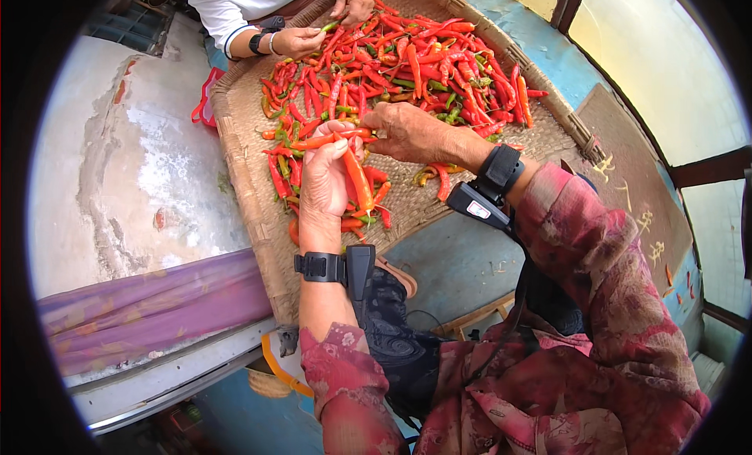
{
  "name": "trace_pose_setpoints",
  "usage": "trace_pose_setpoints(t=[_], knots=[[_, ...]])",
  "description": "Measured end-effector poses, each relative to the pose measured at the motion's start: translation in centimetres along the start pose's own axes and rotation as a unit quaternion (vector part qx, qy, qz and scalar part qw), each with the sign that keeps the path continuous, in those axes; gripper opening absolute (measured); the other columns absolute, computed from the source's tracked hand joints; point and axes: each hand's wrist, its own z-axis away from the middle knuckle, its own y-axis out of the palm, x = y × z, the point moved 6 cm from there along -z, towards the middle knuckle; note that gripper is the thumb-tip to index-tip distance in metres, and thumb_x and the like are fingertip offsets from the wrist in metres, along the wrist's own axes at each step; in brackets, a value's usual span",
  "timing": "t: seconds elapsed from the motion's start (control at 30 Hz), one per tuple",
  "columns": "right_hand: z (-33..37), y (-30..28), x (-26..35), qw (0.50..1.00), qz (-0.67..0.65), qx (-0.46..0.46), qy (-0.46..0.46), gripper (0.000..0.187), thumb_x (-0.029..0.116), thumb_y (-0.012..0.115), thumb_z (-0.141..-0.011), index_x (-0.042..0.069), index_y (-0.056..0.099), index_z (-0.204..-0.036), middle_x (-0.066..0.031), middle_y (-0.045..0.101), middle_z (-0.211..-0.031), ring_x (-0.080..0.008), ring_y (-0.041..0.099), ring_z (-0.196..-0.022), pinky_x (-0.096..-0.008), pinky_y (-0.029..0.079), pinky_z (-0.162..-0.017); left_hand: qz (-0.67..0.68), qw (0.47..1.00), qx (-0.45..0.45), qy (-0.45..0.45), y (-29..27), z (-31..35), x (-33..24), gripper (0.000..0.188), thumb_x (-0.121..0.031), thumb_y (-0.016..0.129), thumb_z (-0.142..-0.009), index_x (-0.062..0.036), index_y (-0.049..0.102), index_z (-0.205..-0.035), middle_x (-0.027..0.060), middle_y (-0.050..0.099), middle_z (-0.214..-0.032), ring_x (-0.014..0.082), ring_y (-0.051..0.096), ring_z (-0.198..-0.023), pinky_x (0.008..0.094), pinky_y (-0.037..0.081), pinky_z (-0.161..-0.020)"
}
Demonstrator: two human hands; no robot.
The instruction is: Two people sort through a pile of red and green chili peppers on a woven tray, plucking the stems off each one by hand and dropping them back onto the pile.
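Observation:
My left hand [324, 181] is closed around a few chili peppers above the near part of a woven tray [415, 200]. One orange-red chili pepper [358, 177] hangs down across its palm. Another red chili pepper [317, 141] lies crosswise under my left thumb, and its end reaches the fingertips of my right hand [415, 132]. The right fingers are bent and pinched at that end; their exact grip is partly hidden. Beyond both hands spreads a large pile of red chili peppers [423, 59], with some green ones mixed in.
Across the tray another person's hands [301, 41] hold a green chili pepper [330, 26]. A worn pale surface [149, 165] with purple cloth [164, 306] lies left. A brown board [638, 184] and framed panes stand right. A stool [478, 314] is below the tray.

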Motion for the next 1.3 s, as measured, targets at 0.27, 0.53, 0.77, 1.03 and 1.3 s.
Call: trace_pose_setpoints(t=[0.27,0.53,0.77,1.03,1.3], knots=[[0.0,-1.5,-1.8,0.997,0.017,-0.069,0.035,0.017,0.016,0.060,-0.080,-0.001,0.060,-0.081,-0.0174,0.058,-0.066,-0.0338,0.060,-0.065,-0.0410,0.046,-0.059,-0.003,0.997,-0.067,0.024,-1.5,-0.3,-0.1,0.037,-0.002,0.055,-0.079,-0.0013,0.045,-0.115,0.0133,0.054,-0.102,0.0147,0.054,-0.080,0.0228,0.049,-0.068],[1.8,-9.4,-3.5,0.919,0.262,-0.251,0.153,0.028,0.013,0.058,-0.077,0.002,0.050,-0.102,-0.0223,0.056,-0.085,-0.0373,0.058,-0.082,-0.0445,0.049,-0.065,0.056,0.994,-0.079,0.043,-3.3,-0.5,-0.7,0.035,0.000,0.048,-0.081,-0.0004,0.042,-0.116,0.0140,0.055,-0.099,0.0140,0.053,-0.078,0.0247,0.048,-0.066],[0.7,-1.3,-0.8,0.998,-0.025,-0.006,0.062,0.039,0.016,0.065,-0.076,0.003,0.056,-0.111,-0.0207,0.059,-0.097,-0.0329,0.059,-0.090,-0.0407,0.047,-0.077,0.131,0.990,-0.014,0.045,-1.9,-1.4,0.3,0.029,0.001,0.045,-0.084,0.0000,0.050,-0.112,0.0128,0.055,-0.098,0.0138,0.049,-0.076,0.0233,0.044,-0.063],[1.1,-0.3,-0.3,0.997,-0.019,0.006,0.071,0.013,0.012,0.058,-0.077,-0.001,0.057,-0.079,-0.0210,0.058,-0.069,-0.0364,0.060,-0.069,-0.0420,0.047,-0.062,0.170,0.985,0.015,0.021,-0.2,-1.5,0.5,0.030,0.006,0.043,-0.080,-0.0029,0.051,-0.107,0.0108,0.056,-0.096,0.0136,0.048,-0.072,0.0178,0.040,-0.046],[1.0,-9.8,-4.9,0.948,0.032,-0.245,0.201,0.028,0.020,0.060,-0.082,0.003,0.060,-0.104,-0.0156,0.065,-0.085,-0.0240,0.064,-0.074,-0.0350,0.050,-0.067,0.107,0.986,-0.088,0.088,-3.1,-0.4,-1.4,0.027,0.004,0.042,-0.078,-0.0051,0.051,-0.102,0.0075,0.055,-0.092,0.0127,0.048,-0.071,0.0197,0.040,-0.046]])
